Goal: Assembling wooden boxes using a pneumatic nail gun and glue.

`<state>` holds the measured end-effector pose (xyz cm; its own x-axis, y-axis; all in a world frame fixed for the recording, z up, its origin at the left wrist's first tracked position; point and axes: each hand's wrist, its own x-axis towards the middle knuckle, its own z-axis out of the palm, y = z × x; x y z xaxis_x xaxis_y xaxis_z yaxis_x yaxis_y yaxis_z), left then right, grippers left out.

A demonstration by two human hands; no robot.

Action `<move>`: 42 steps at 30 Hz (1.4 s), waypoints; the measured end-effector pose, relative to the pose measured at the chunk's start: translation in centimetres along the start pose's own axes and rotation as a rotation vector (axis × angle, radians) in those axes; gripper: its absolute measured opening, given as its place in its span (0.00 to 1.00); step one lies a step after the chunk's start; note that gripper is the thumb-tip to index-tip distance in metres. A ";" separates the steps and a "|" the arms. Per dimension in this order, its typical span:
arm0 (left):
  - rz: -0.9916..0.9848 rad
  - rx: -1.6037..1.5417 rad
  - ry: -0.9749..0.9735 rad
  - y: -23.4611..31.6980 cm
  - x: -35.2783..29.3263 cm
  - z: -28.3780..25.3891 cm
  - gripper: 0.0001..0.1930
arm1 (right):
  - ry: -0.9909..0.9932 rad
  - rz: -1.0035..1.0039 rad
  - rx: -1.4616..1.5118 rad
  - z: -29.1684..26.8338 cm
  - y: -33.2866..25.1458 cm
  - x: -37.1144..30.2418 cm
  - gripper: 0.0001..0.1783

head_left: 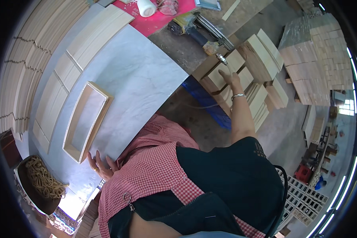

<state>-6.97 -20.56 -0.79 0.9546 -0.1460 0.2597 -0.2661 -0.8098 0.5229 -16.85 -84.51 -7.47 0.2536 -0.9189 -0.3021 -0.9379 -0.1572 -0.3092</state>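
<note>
On a grey marbled table (146, 71) lies a rectangular pale-wood frame (97, 127), long axis running lower left to upper right. Near a black-handled metal tool (197, 36), the right hand (232, 80) has unclear grip; the left hand (103, 168), wrist hidden, spreads loosely beside the frame.

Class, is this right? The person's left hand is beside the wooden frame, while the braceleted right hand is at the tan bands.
Not quite: the head view shows the right hand at the wooden boards, not the tan bands. The left hand is beside the wooden frame.
</note>
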 end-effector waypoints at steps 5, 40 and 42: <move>-0.011 0.023 0.019 1.2 -0.2 -0.6 0.26 | -0.017 -0.017 -0.017 3.4 0.5 1.1 0.47; 0.045 0.147 0.234 2.0 6.3 -9.1 0.18 | -0.257 -1.937 -0.035 -6.5 -28.7 -30.2 0.48; -0.162 0.177 0.296 0.7 4.3 -10.6 0.16 | -0.345 -2.052 -0.070 -3.8 -31.0 -32.7 0.47</move>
<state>-4.44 -15.72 9.35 0.8955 0.1418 0.4218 -0.0628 -0.8981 0.4352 3.08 -50.95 15.41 0.7209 0.6517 0.2359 0.6911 -0.6498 -0.3165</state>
